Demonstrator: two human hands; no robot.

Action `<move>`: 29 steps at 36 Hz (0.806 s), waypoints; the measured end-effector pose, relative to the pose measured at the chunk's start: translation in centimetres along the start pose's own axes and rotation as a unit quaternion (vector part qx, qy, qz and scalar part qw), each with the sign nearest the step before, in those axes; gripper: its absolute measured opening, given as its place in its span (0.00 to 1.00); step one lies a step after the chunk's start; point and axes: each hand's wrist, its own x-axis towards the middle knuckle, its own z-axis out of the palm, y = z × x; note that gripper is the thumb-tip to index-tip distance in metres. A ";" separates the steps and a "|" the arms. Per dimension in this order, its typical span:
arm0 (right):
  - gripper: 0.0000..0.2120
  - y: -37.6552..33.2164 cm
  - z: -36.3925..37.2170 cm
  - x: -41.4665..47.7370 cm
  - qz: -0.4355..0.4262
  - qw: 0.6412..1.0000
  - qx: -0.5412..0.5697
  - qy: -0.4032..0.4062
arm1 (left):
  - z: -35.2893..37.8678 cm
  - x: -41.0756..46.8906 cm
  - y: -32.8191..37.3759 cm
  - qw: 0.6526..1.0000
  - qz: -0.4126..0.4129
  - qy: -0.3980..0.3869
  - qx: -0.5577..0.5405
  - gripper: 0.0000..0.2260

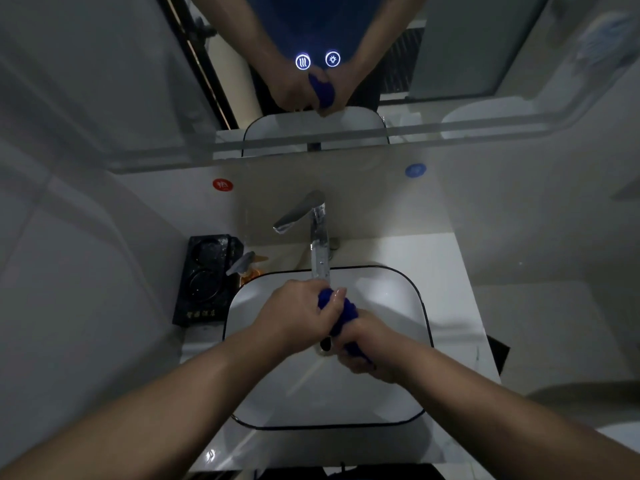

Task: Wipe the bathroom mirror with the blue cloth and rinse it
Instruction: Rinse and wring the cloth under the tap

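Observation:
The blue cloth [341, 315] is bunched into a roll over the white sink basin [391, 386], just below the spout of the chrome faucet [318, 233]. My left hand [304, 310] grips its upper end, fingers curled round it. My right hand [367, 348] grips its lower end. Part of the cloth is hidden inside both fists. The mirror [450, 64] hangs on the wall above and reflects both hands and the cloth. I cannot tell whether water runs from the spout.
A black tray [204, 282] with round recesses sits left of the basin, and a pump bottle [247, 268] stands next to it. Two lit touch buttons [318, 60] glow on the mirror. A red sticker [222, 185] and a blue sticker [415, 170] mark the wall.

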 end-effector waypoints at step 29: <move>0.31 -3.7 -0.3 -6.0 -0.080 0.993 0.016 0.089 | 0.5 -6.4 4.9 0.911 -0.157 0.036 -0.379 0.18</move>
